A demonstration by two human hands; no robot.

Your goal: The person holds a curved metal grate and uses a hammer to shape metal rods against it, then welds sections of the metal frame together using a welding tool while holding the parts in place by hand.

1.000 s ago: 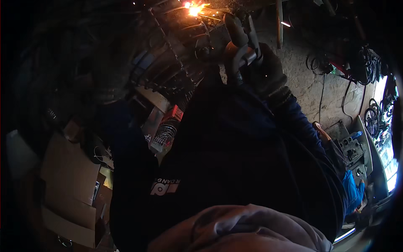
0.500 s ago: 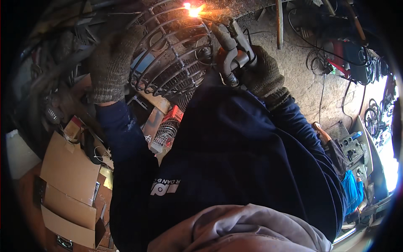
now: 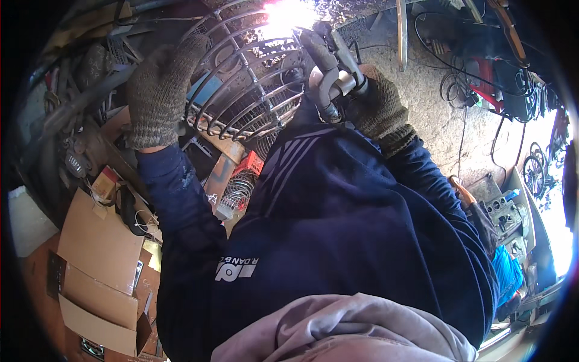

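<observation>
A rounded cage of curved metal rods (image 3: 256, 81) stands in front of me, with a glaring white welding arc (image 3: 286, 18) at its far edge. My right hand (image 3: 380, 105), in a grey-brown knit glove, is closed round a welding electrode holder (image 3: 329, 78). The holder's jaws point toward the arc, and glare hides the electrode's tip. On the cage's left side is my left hand (image 3: 163, 90), in a similar glove. Its fingers bend in against the outer rods, though the fingertips are partly hidden in shadow.
Open cardboard boxes (image 3: 102, 253) stand at the lower left. Coiled wire (image 3: 238, 190) and a red crate (image 3: 250, 163) lie below the cage. Black cables (image 3: 461, 72) run across the right. Far right, a co-worker's blue clothing (image 3: 506, 274) shows beside a machine (image 3: 503, 214).
The glow at the cage's edge has flared from a small orange spot into a broad white arc, lighting rods, gloves and sleeves. Both my hands stay nearly in place.
</observation>
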